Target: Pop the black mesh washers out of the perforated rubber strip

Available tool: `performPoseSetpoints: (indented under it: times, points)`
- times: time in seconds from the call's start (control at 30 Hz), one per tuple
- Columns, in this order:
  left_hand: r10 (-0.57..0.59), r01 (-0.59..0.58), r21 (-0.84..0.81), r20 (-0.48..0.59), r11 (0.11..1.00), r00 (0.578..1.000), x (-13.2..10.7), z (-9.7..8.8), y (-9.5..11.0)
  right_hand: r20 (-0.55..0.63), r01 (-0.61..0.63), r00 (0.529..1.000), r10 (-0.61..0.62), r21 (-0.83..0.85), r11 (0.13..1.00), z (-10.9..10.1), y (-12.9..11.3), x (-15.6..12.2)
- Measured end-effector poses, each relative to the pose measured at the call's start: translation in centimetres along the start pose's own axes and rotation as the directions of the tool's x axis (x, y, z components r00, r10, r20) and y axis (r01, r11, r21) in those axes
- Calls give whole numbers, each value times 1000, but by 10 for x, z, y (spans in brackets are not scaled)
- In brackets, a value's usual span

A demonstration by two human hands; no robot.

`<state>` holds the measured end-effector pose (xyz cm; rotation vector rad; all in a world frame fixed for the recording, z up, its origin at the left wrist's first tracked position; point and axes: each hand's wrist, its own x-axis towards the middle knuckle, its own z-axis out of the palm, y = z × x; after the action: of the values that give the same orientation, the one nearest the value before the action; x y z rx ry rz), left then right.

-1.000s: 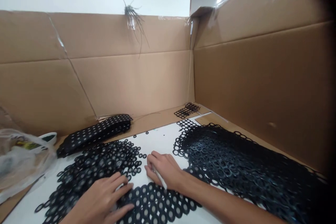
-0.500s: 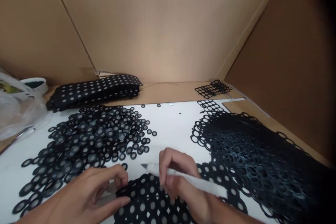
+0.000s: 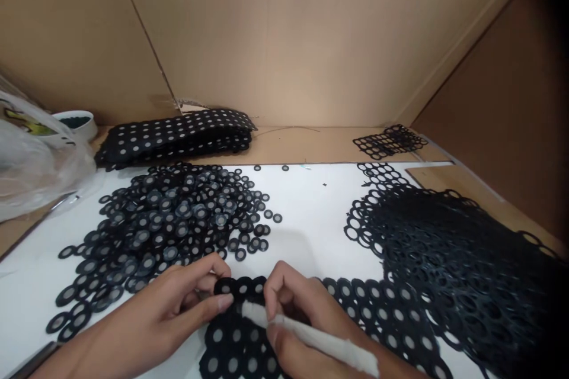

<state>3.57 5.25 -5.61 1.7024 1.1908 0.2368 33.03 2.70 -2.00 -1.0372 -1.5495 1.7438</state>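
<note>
My right hand (image 3: 306, 320) is closed around a white stick-like tool (image 3: 320, 339), its tip resting on a black punched rubber sheet (image 3: 249, 343) on the white board (image 3: 306, 213). My left hand (image 3: 155, 320) pinches the top left edge of that same sheet with thumb and fingers. A pile of loose black washers (image 3: 173, 225) lies just beyond my left hand. A heap of emptied black ring webbing (image 3: 444, 254) spreads to the right of my right hand.
A stack of punched black sheets (image 3: 178, 136) lies at the back left against the cardboard wall (image 3: 284, 35). A clear plastic bag (image 3: 31, 166) and a white bowl (image 3: 75, 124) sit at far left. A small webbing scrap (image 3: 391, 141) lies back right.
The camera has tilted further down. My right hand has picked up the white tool and brought its tip to the sheet; my left hand has closed on the sheet's edge.
</note>
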Motion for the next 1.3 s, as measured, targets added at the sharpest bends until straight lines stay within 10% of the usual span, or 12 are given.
performPoseSetpoints:
  times: [0.27,0.7,1.07,1.3]
  points:
    - [-47,47,40,-8,998,999,2,3,-2,-8,-12,1000,11,-103,995,0,-15,-7]
    - [71,-58,86,-153,995,986,-7,16,-12,20,103,995,-101,-196,975,2,45,15]
    - [217,-209,62,-222,976,950,-2,13,-14,-98,9,994,-37,-270,963,-5,-15,-19]
    - [179,-189,-19,-229,982,957,-1,13,-6,-159,-45,987,4,-255,966,3,-9,-16]
